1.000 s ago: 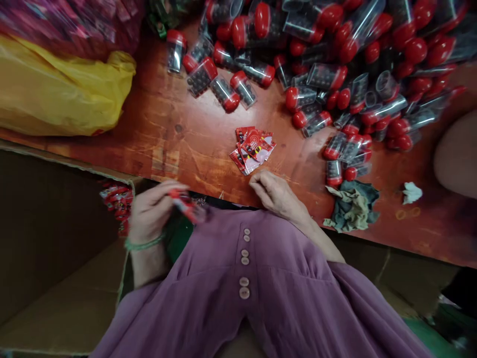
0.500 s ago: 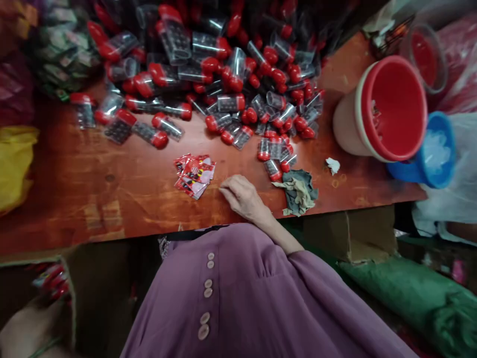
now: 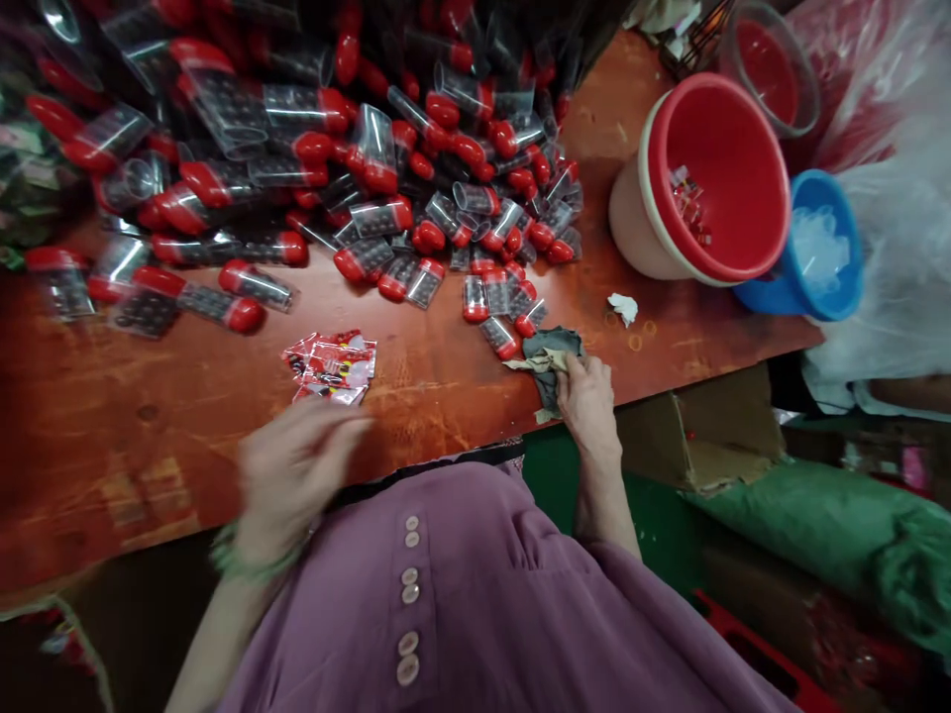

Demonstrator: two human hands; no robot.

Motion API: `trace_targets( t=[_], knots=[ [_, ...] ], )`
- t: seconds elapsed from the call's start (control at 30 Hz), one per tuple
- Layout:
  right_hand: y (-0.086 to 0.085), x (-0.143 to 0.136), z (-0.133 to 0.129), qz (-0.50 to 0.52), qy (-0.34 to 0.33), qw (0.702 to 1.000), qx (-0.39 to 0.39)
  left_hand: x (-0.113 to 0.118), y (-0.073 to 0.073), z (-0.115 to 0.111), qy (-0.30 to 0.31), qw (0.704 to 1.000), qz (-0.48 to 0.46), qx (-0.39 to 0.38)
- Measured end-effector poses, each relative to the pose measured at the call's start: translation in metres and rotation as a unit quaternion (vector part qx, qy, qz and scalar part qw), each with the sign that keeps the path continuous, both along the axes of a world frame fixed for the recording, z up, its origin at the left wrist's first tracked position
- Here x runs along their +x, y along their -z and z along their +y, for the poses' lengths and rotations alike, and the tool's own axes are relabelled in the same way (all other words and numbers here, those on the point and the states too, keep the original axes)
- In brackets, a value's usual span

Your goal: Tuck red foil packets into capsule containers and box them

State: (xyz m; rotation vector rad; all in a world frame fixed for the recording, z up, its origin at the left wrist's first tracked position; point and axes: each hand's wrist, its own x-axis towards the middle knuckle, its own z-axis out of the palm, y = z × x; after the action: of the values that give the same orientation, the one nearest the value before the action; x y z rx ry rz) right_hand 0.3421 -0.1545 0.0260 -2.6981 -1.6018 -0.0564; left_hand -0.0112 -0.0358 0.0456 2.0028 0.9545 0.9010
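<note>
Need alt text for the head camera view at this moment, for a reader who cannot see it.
A person's right hand grips a crumpled rag at the edge of a red-brown table, while the blurred left hand hovers by a small stack of red packets. Behind lies a heap of red-capped clear tubes; a red bucket stands at right.

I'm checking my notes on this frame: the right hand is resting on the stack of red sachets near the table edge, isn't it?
Not quite. In the head view the right hand is on the crumpled grey-green rag near the table edge; the red sachets lie nearer the blurred left hand.
</note>
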Motion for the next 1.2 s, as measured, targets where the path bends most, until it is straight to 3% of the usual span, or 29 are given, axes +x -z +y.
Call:
trace_targets(
  t=[0.07,0.13,0.2,0.27,0.37,0.47,0.57,0.63,0.7,0.77,0.87,0.97,1.07,1.2],
  knots=[
    [0.008,0.006,-0.006,0.018,-0.011,1.0,0.006,0.071,0.006,0.008,0.145,0.989,0.004,0.011],
    [0.013,0.011,-0.007,0.038,-0.024,0.998,0.038,0.134,0.011,0.006,0.237,0.968,0.048,0.065],
    [0.015,0.017,-0.007,0.056,-0.038,0.996,0.066,0.184,0.017,-0.004,0.269,0.946,0.131,0.125],
    [0.013,0.023,-0.008,0.066,-0.047,0.993,0.082,0.217,0.026,-0.015,0.278,0.923,0.2,0.176],
    [0.005,0.029,-0.01,0.084,-0.034,0.991,0.096,0.244,0.04,-0.025,0.274,0.902,0.244,0.227],
    [-0.011,0.034,-0.012,0.173,-0.003,0.981,0.087,0.256,0.049,-0.027,0.289,0.896,0.249,0.227],
    [-0.033,0.035,-0.005,0.254,0.003,0.959,0.125,0.266,0.052,-0.026,0.315,0.894,0.246,0.203],
    [-0.044,0.03,0.006,0.233,-0.023,0.957,0.172,0.269,0.049,-0.025,0.318,0.895,0.244,0.193],
    [-0.047,0.022,0.021,0.211,-0.087,0.959,0.17,0.26,0.044,-0.024,0.302,0.9,0.233,0.209],
    [-0.042,0.013,0.036,0.184,-0.165,0.961,0.123,0.235,0.037,-0.02,0.287,0.906,0.207,0.235],
    [-0.026,0.002,0.053,0.11,-0.272,0.956,0.021,0.167,0.022,-0.007,0.292,0.914,0.164,0.229],
    [-0.012,-0.002,0.06,0.05,-0.355,0.931,-0.071,0.084,0.015,0.009,0.171,0.948,0.178,0.202],
    [-0.005,-0.004,0.064,0.022,-0.388,0.916,-0.103,0.022,0.024,0.021,0.056,0.957,0.234,0.163],
    [-0.001,-0.015,0.069,0.075,-0.392,0.911,-0.1,-0.008,0.047,0.029,0.027,0.956,0.261,0.129]
  ],
)
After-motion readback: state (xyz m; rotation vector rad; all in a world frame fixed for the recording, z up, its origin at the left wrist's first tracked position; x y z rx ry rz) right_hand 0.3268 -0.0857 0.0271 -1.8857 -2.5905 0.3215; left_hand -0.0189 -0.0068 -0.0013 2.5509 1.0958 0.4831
